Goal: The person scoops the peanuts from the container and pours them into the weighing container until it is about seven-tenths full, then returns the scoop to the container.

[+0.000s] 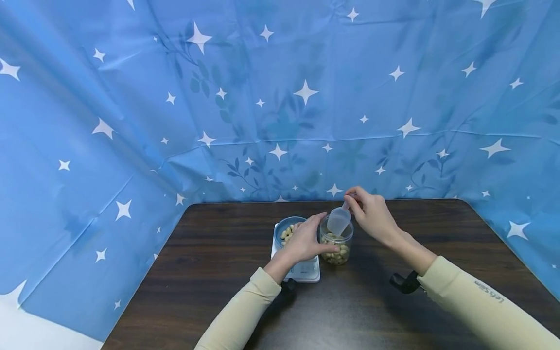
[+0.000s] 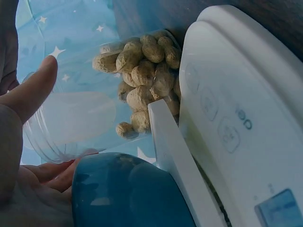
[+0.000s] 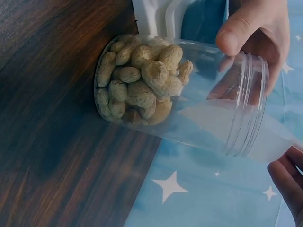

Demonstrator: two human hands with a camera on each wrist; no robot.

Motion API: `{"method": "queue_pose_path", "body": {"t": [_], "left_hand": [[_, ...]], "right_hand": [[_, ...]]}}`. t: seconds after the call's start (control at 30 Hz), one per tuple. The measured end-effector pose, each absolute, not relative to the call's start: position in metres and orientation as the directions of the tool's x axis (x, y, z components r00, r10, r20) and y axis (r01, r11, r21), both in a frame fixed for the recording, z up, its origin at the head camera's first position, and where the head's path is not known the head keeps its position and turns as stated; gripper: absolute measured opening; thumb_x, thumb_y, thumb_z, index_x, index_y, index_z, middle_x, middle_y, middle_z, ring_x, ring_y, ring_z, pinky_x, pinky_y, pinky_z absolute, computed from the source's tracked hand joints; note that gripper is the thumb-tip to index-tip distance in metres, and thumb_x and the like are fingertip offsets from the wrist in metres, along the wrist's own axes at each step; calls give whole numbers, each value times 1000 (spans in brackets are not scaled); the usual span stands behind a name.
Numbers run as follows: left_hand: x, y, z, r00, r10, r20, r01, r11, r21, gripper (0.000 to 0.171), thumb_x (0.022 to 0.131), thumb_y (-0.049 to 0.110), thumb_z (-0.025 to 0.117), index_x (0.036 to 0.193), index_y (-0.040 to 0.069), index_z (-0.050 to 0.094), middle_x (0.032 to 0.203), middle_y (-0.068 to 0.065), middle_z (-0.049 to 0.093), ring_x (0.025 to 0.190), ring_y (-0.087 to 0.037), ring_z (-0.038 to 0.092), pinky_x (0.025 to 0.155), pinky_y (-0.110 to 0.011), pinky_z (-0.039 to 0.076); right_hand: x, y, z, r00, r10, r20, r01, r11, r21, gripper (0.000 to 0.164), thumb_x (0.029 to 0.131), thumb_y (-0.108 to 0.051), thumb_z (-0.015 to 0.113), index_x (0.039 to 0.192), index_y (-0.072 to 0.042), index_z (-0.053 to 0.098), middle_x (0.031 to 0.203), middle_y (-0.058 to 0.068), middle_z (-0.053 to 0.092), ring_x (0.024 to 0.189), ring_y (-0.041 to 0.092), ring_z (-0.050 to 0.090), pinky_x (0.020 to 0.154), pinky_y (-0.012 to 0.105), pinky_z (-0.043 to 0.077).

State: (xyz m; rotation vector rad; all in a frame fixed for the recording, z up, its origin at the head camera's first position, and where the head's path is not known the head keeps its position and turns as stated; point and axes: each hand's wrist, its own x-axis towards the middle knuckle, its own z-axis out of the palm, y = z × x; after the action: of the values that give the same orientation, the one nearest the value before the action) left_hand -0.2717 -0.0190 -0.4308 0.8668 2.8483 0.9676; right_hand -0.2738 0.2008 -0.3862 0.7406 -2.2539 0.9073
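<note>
A clear threaded jar (image 3: 191, 130) stands on the table, its lower part full of unshelled peanuts (image 3: 139, 92). My left hand (image 1: 304, 239) grips the jar near the top, thumb on the near side and fingers at the far side. In my right hand (image 1: 372, 216), the handle of a translucent white scoop (image 1: 338, 221) is pinched between thumb and fingers. The scoop's cup tilts down inside the jar's mouth, above the peanuts. Just left of the jar, a blue bowl (image 2: 123, 189) holding some peanuts sits on a white kitchen scale (image 1: 307, 273). My left hand partly covers the bowl.
A dark wood-grain table (image 1: 210, 277) lies beneath everything. Behind it and on the left hangs a blue curtain (image 1: 245, 116) with white stars, close to the table's back edge. The scale's display (image 2: 281, 210) shows in the left wrist view, its reading illegible.
</note>
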Motion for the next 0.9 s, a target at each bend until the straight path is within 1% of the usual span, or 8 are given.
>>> {"method": "queue_pose_path", "body": {"t": [0.07, 0.1, 0.27, 0.3, 0.4, 0.5, 0.7, 0.9], "left_hand": [[-272, -18, -431, -849, 504, 159, 496, 656, 569, 93, 85, 48, 84, 158, 12, 39, 150, -5, 53, 134, -20, 51, 112, -56, 30], [-272, -18, -431, -849, 503, 158, 494, 654, 573, 93, 85, 48, 84, 157, 11, 39, 150, -5, 52, 134, -20, 50, 113, -56, 30], [-271, -18, -431, -850, 505, 149, 487, 645, 588, 93, 85, 46, 84, 158, 11, 38, 151, -5, 52, 136, -21, 49, 114, -55, 29], [-271, -18, -431, -849, 506, 149, 487, 642, 592, 93, 85, 46, 84, 158, 12, 38, 151, -5, 52, 135, -21, 50, 114, -55, 30], [-272, -17, -432, -846, 510, 154, 491, 636, 596, 92, 85, 45, 85, 157, 12, 39, 146, -4, 55, 131, -19, 53, 113, -54, 31], [-272, -17, -433, -842, 516, 158, 498, 630, 596, 90, 85, 44, 85, 156, 12, 40, 142, -3, 58, 126, -18, 55, 111, -54, 32], [-273, -18, -431, -841, 519, 155, 499, 631, 594, 88, 85, 45, 85, 155, 13, 41, 142, -4, 59, 125, -18, 56, 111, -54, 32], [-274, -16, -430, -848, 509, 146, 492, 654, 574, 89, 84, 47, 85, 155, 14, 41, 142, -3, 58, 124, -18, 57, 111, -53, 34]], "right_hand": [[-273, 199, -386, -645, -311, 698, -697, 615, -369, 5, 103, -3, 61, 107, -2, 64, 79, 3, 70, 48, 4, 46, 44, 27, 37], [-273, 197, -386, -632, -332, 701, -707, 617, -345, 5, 103, -2, 62, 107, -2, 64, 80, 4, 70, 48, 3, 46, 45, 26, 38], [-270, 191, -388, -578, -429, 694, -741, 633, -226, 9, 99, -1, 66, 107, -3, 64, 85, 6, 71, 59, 7, 60, 52, 28, 48], [-270, 190, -389, -576, -443, 688, -739, 641, -206, 10, 99, -1, 67, 107, -4, 64, 86, 6, 71, 62, 9, 62, 54, 29, 50], [-269, 187, -393, -573, -474, 668, -741, 649, -175, 12, 97, -1, 69, 106, -5, 63, 85, 5, 70, 64, 11, 64, 55, 30, 51], [-269, 185, -396, -578, -489, 654, -742, 648, -172, 12, 97, -2, 69, 106, -6, 63, 83, 5, 70, 63, 11, 62, 55, 30, 50], [-271, 181, -400, -591, -480, 649, -739, 645, -195, 8, 99, -4, 68, 106, -7, 63, 82, 4, 68, 61, 8, 58, 55, 30, 49], [-272, 180, -409, -655, -445, 610, -696, 670, -258, 4, 102, -5, 65, 106, -5, 64, 82, 2, 69, 60, 6, 58, 56, 29, 50]]}}
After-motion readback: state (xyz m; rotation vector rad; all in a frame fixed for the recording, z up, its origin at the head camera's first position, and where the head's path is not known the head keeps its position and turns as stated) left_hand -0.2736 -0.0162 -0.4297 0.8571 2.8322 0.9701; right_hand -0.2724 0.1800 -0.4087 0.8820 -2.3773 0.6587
